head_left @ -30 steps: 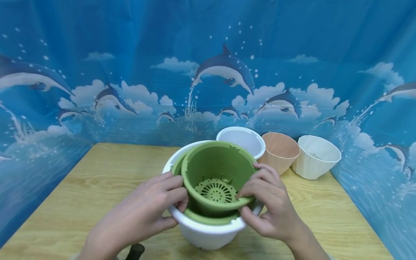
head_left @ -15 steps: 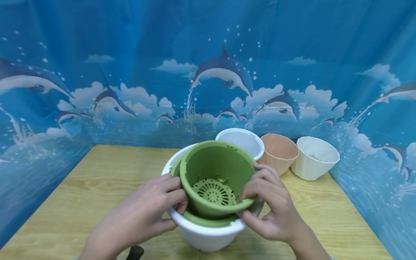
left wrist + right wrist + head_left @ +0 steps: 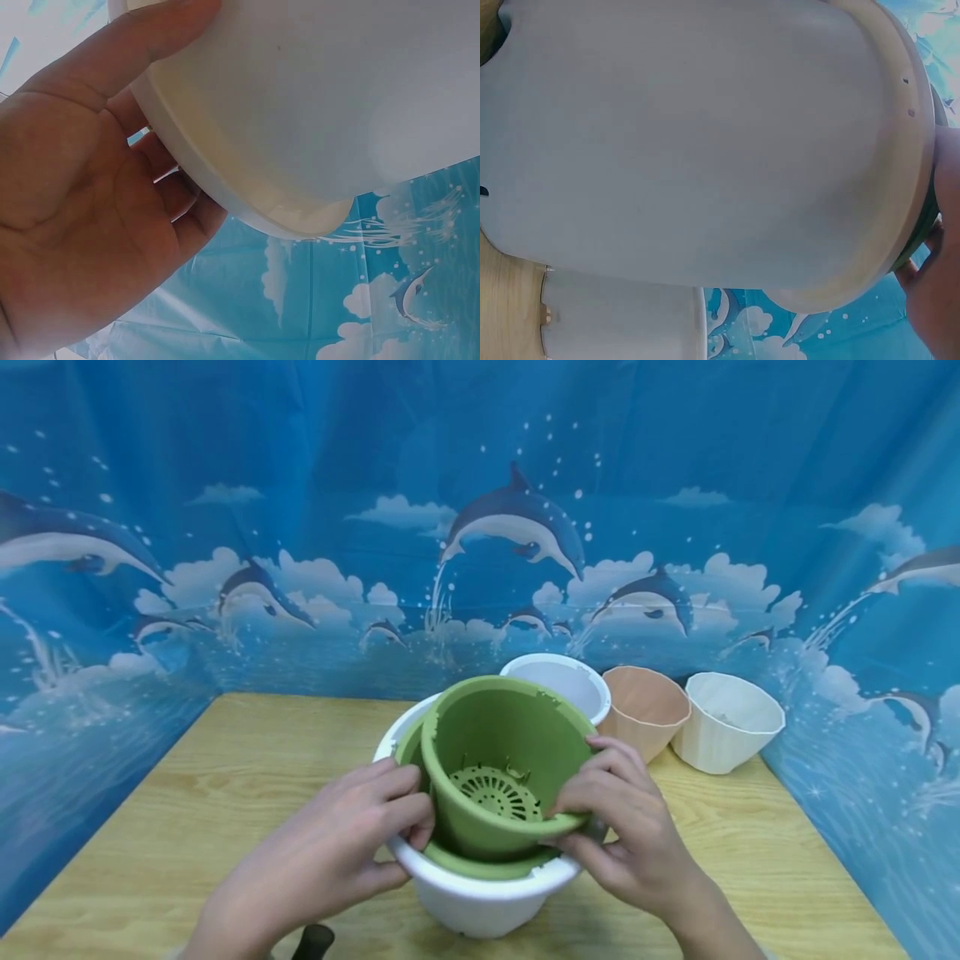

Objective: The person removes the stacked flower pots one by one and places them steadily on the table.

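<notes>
A large white flowerpot (image 3: 480, 906) stands upright near the table's front, with two green flowerpots nested in it. Of the outer green flowerpot (image 3: 480, 866), mostly the rim shows. The inner green flowerpot (image 3: 517, 727) sits tilted and raised, its slotted bottom visible. My left hand (image 3: 363, 818) grips the white pot's left rim; in the left wrist view, the thumb of the left hand (image 3: 82, 165) lies along the outer wall and the fingers go behind the rim. My right hand (image 3: 630, 827) pinches the inner green pot's rim, thumb beneath. White wall (image 3: 690, 150) fills most of the right wrist view.
Behind the nested pots stand a smaller white pot (image 3: 562, 681), a terracotta-coloured pot (image 3: 645, 706) and a cream faceted pot (image 3: 723, 739). A dark handle-like end (image 3: 313, 939) shows at the front edge. A dolphin-print curtain (image 3: 480, 485) encloses the wooden table (image 3: 247, 777).
The inner green pot has come up slightly and its front rim has lifted in my right hand. My left hand keeps its place on the white rim.
</notes>
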`<state>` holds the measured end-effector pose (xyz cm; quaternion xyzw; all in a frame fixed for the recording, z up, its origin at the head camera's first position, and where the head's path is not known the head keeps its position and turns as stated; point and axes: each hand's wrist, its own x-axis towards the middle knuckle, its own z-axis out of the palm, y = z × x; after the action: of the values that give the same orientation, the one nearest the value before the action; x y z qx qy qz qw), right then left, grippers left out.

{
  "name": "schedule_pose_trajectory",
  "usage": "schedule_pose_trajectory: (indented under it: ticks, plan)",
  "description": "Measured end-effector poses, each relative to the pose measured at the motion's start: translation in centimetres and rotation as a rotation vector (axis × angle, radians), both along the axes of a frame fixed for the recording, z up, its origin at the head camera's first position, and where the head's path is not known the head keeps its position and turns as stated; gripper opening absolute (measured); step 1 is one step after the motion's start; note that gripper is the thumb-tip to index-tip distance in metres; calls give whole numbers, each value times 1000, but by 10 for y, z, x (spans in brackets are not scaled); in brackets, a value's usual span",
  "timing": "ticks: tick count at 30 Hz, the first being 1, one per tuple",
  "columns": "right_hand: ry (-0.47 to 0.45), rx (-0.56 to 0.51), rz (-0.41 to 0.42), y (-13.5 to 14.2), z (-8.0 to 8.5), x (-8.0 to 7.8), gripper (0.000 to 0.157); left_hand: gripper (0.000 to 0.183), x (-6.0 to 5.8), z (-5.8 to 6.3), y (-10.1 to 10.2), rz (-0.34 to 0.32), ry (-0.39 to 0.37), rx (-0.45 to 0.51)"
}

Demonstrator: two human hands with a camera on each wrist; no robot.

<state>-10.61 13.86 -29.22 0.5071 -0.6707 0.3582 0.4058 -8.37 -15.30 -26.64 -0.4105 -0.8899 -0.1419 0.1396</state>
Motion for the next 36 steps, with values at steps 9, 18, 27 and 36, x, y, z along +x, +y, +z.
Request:
schedule_pose_trajectory:
  ticks: [9,18,27,36]
  plan:
    - [107,-94,-24,-2,5,2,24,36,1,0,1,-2,-9,0]
    - [174,-186,-18,-5,9,2,24,37,0,-1,1,-17,17,4]
    - [183,-314,-48,-5,10,4,32,37,-1,0,1,-15,12,3]
    - [259,-507,-16,-10,18,6,35,36,0,-1,1,-5,-3,5]
